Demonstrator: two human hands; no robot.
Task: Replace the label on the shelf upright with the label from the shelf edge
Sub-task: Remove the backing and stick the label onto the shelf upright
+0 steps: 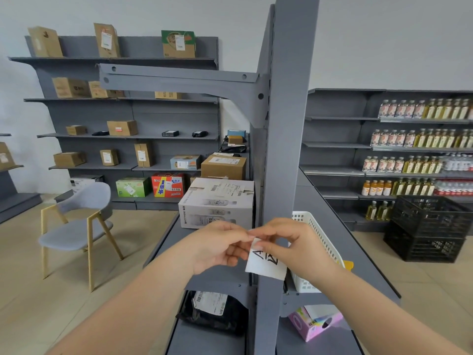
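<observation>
**Both hands on a white label at the grey upright**

Where the tall grey shelf upright point(284, 149) rises through the middle of the view, the two hands meet in front of it at about the height of the nearest shelf. The left hand point(217, 245) reaches in from the lower left, its thumb and fingertips pinched together at the top corner of a white label point(265, 265). The right hand point(294, 248) comes in from the lower right and pinches the same top edge from the other side, fingers curled over the paper — so both hands grip the label, fingertips almost touching each other.

The label hangs down from that shared grip, directly in front of the upright's face, tilted, with bold black handwritten marks on it. Whether its back is stuck to the metal or lifted clear of it cannot be told from here.

Just behind the right hand, on the shelf to the right of the upright, stands a white plastic basket point(317, 234) with a slotted wall. On the shelf to the left of the upright sits a white carton point(217, 203) with a shipping sticker on top, and a brown cardboard box point(223, 167) behind it. Below, on the lower shelf, a black parcel bag point(215, 313) lies to the left and a pink tissue box point(313, 322) to the right. A grey chair point(79, 226) with pale wooden legs stands on the tiled floor at left — well apart from the hands.
</observation>
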